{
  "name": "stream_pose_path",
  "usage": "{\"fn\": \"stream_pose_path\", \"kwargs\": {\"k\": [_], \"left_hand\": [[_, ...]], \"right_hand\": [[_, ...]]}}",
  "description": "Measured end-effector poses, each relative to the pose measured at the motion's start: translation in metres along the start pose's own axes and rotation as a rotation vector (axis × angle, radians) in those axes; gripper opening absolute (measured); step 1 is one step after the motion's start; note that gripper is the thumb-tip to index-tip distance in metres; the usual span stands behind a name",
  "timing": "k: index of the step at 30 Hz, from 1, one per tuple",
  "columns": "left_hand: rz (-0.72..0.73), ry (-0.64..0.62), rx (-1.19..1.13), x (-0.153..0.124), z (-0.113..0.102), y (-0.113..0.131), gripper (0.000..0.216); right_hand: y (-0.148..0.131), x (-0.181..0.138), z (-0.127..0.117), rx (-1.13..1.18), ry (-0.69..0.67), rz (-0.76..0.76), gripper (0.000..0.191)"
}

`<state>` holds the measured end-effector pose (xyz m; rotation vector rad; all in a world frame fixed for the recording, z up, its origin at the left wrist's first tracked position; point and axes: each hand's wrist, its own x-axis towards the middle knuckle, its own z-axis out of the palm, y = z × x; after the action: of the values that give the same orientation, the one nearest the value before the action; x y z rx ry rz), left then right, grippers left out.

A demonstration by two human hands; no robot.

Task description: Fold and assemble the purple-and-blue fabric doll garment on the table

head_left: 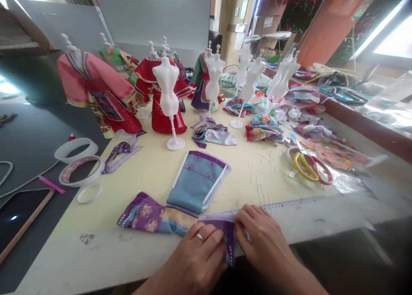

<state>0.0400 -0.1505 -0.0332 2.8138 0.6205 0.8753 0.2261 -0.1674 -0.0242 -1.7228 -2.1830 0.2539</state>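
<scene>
A cream worktable [96, 252] is crowded with doll garments [106, 97] on white mannequins [165, 86]. In the head view, a purple fabric strip [227, 239] is gripped between the left hand [196, 254] and right hand [264, 243], their fingers closed on it, just below a blue fabric panel [196, 187].

There are 2 bare hands, the left hand [193, 258] and the right hand [264, 243], and both look slim with long thin fingers [249, 217]. The nails look short. A small shiny ring [200, 237] sits on 1 finger of the left hand, and it looks like a thin silver band. The left arm [154, 285] and the right arm [302, 278] are bare too, and they get wider near the bottom of the view
</scene>
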Motion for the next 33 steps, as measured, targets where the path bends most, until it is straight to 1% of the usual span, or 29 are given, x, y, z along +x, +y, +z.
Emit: {"fn": "stream_pose_path", "kwargs": {"k": [3, 7, 9, 12, 14, 16, 18, 20, 23, 26, 33], "left_hand": [[-0.008, -0.024, -0.003, 0.001, 0.005, 0.001, 0.017], [-0.023, -0.047, -0.032, 0.001, 0.010, 0.001, 0.027], [-0.027, -0.050, -0.028, 0.000, 0.011, 0.001, 0.026], [-0.039, -0.017, -0.027, 0.000, 0.011, 0.001, 0.022], [-0.049, 0.036, -0.021, 0.000, 0.011, 0.002, 0.027], [-0.065, 0.103, 0.000, 0.001, 0.012, 0.004, 0.030], [-0.100, 0.162, 0.026, 0.002, 0.014, 0.008, 0.026], [-0.150, 0.198, 0.043, 0.003, 0.018, 0.012, 0.019], [-0.197, 0.215, 0.051, 0.003, 0.024, 0.016, 0.013], [-0.201, 0.220, 0.056, 0.001, 0.027, 0.017, 0.013], [-0.176, 0.216, 0.006, 0.001, 0.026, 0.017, 0.015]], "right_hand": [[0.000, 0.001, -0.003, 0.005, -0.041, 0.017, 0.018], [0.001, 0.004, -0.007, -0.007, -0.084, 0.051, 0.016], [0.001, 0.006, -0.008, -0.011, -0.095, 0.059, 0.016], [0.005, 0.006, -0.010, 0.013, -0.086, 0.061, 0.017], [0.008, 0.003, -0.011, 0.046, -0.052, 0.053, 0.017], [0.012, -0.002, -0.013, 0.090, -0.006, 0.028, 0.016], [0.015, -0.008, -0.014, 0.132, 0.028, -0.017, 0.016], [0.016, -0.014, -0.014, 0.162, 0.027, -0.073, 0.016], [0.017, -0.021, -0.013, 0.170, 0.002, -0.144, 0.015], [0.019, -0.024, -0.009, 0.165, 0.001, -0.185, 0.017], [0.021, -0.026, -0.003, 0.152, 0.047, -0.200, 0.027]]}}
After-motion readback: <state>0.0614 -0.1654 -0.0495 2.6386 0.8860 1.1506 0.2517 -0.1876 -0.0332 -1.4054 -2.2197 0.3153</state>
